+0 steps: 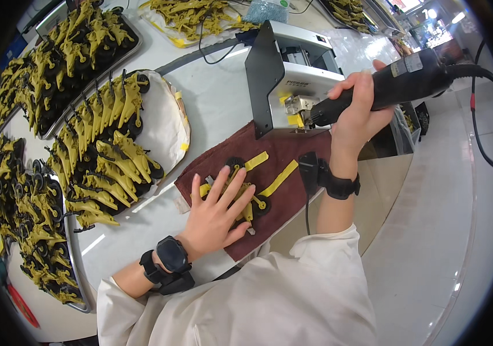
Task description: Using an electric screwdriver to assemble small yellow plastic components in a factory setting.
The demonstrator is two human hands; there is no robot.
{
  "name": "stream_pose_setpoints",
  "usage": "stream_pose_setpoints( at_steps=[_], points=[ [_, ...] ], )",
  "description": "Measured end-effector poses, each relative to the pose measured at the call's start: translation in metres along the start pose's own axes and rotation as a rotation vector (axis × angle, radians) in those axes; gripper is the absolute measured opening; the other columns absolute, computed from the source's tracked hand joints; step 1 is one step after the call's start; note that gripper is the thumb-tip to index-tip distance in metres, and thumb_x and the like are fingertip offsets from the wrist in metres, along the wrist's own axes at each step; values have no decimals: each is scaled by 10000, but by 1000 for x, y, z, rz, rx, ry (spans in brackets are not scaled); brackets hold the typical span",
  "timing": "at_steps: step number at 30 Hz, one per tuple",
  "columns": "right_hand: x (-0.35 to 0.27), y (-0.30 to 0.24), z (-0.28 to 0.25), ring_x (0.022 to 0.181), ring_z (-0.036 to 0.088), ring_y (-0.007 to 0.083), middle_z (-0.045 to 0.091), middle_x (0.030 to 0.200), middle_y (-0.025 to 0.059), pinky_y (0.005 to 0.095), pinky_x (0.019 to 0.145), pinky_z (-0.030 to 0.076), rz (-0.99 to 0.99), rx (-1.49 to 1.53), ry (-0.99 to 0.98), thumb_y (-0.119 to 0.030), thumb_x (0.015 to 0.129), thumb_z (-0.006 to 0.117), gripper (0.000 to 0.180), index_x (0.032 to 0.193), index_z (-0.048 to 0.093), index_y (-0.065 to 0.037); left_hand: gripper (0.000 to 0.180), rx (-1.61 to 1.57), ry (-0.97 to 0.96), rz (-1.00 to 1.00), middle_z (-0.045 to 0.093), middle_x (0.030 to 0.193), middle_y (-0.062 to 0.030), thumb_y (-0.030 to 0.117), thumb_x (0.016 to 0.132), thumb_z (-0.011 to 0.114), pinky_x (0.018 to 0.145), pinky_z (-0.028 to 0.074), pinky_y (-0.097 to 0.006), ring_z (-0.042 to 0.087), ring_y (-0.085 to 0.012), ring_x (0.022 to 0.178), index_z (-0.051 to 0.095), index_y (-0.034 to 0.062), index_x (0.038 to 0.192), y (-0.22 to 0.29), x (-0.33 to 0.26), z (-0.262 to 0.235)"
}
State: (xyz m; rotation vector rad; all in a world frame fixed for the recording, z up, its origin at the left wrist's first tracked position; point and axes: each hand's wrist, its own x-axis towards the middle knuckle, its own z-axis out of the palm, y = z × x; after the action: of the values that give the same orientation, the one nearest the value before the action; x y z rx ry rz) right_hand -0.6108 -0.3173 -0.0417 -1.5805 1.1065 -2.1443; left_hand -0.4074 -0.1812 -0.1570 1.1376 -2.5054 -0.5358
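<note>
My left hand (214,216) lies with fingers spread over a yellow toy motorcycle (248,213) with black wheels, pressing it to a maroon cloth (284,213) and hiding much of it. Past its fingertips, two yellow strips (280,179) lie on the cloth. My right hand (359,115) is closed round a black electric screwdriver (411,81), raised and slanted down to the left. The screwdriver's nose is at the front of a silver and black box-shaped machine (315,81), by a small metal block (301,105). Whether the tip touches that block I cannot tell.
To the left, several trays (134,43) hold rows of yellow and black toy motorcycles. A white-lined round tray (168,124) is partly filled with them. Yellow parts (194,17) and a bag of pale blue granules (266,10) sit behind. The screwdriver's cable (480,72) curves down at the right.
</note>
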Motion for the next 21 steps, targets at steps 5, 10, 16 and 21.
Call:
stream_pose_setpoints(
  at_steps=[5,10,16,21],
  points=[
    [-33,-24,-15,511,529,147,528,671,70,283,504,455,206,116,-63,-136,868,579,415,1186,375,37,615,-32,-43,37,273,1473,-133,526,747,609,1013,144,-635,233,-392,1345,491,292,1304,3,-13,-4],
    [-85,-58,-21,538,558,222,542,760,109,351,534,484,255,355,-252,-363,825,678,737,1295,230,-15,610,-57,-54,108,281,1471,-123,535,746,608,1006,190,-616,240,-389,1345,494,299,1297,-14,-3,1],
    [-109,-52,-7,498,522,206,523,757,92,349,495,440,228,207,-318,-404,878,544,644,1309,246,-29,644,-94,-58,110,304,1460,-102,493,705,670,998,233,-601,252,-385,1342,500,269,1284,-17,-5,-2],
    [-111,-42,-4,503,528,209,522,759,91,339,491,440,235,260,-340,-398,873,557,638,1297,254,-29,656,-63,-58,110,320,1454,-78,501,711,659,1001,233,-596,261,-375,1338,487,255,1294,-15,-6,2]
  ],
)
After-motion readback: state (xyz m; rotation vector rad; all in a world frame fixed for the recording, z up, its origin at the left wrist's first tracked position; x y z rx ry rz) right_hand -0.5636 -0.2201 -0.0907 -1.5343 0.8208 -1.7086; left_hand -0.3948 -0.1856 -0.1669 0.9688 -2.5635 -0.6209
